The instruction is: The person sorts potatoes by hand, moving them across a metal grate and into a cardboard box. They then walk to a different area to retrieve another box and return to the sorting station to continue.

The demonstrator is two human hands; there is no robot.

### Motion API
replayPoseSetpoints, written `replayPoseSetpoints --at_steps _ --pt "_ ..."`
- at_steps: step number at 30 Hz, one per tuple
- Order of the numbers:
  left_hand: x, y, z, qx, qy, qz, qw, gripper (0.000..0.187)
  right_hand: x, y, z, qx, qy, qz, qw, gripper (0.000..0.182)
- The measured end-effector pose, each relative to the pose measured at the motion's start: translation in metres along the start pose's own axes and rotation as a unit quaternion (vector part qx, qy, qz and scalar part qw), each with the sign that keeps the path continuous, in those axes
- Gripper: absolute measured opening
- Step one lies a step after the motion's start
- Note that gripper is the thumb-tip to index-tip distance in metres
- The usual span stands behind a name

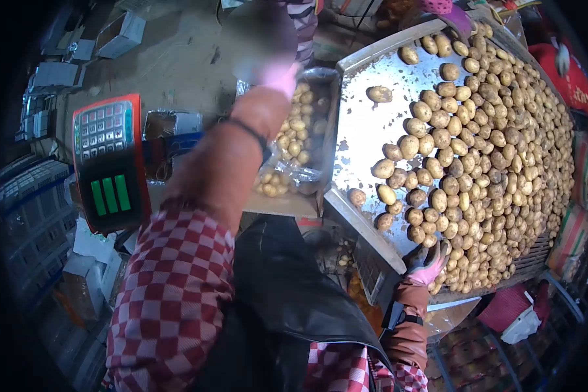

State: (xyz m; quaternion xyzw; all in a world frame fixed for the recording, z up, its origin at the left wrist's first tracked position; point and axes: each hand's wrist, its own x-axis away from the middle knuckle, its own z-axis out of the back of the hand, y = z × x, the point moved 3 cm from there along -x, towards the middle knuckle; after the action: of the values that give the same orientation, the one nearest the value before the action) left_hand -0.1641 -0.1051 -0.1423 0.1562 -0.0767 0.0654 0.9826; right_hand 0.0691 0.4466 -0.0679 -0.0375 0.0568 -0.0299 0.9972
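Note:
Many potatoes (496, 157) cover a metal sorting tray (366, 124) on the right. My right hand (430, 262), in a pink and dark glove, reaches to the tray's near edge with its fingers against potatoes; whether it grips one is hidden. My left hand (282, 77), in a pink glove, is stretched forward over the far end of a plastic-lined box (326, 130) of potatoes. Its fingers are smeared, and what it holds, if anything, cannot be made out.
A scale display (111, 160) with a keypad stands left of my left arm. Cardboard boxes (121, 34) lie at the far left. Another person's pink-gloved hand (436, 6) is at the tray's far edge, and someone's red sleeve (565, 78) is at the right.

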Motion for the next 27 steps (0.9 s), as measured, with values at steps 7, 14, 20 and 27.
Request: replayPoseSetpoints --at_steps 7,14,20,27 --pt "0.186 0.057 -0.038 0.036 -0.205 0.083 0.975 0.040 0.004 0.004 -0.003 0.017 -0.002 -0.031 0.999 0.049" --pt "0.206 0.108 -0.013 0.050 -0.008 0.011 0.999 0.057 0.007 0.002 -0.003 0.023 -0.009 -0.090 0.996 0.051" --pt "0.205 0.095 -0.029 -0.085 -0.107 -0.056 0.989 0.057 0.006 -0.002 0.005 -0.003 0.030 -0.070 0.997 0.051" --pt "0.191 0.011 0.045 -0.021 0.157 0.325 0.932 0.032 0.007 -0.007 0.004 -0.030 0.044 -0.053 0.997 0.047"
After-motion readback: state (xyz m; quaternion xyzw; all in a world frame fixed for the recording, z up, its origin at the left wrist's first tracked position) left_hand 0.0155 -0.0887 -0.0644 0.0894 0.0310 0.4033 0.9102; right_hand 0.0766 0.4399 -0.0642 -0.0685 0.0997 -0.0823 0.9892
